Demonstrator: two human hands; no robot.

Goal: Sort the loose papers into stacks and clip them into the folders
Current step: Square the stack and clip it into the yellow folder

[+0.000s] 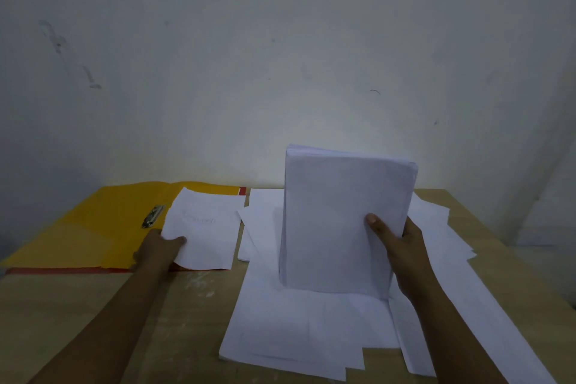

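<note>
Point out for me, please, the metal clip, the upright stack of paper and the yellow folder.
metal clip (153,216), head view, middle of its metal bar.
upright stack of paper (339,221), head view, centre of its front sheet.
yellow folder (103,221), head view, bare inner face left of the clip.

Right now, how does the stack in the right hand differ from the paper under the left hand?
The stack is thick and stands upright on its lower edge on the loose papers, gripped by the right hand. The single sheet is thin, lies on the open yellow folder, its near corner held by the left hand, and shows faint writing. Both are white.
</note>
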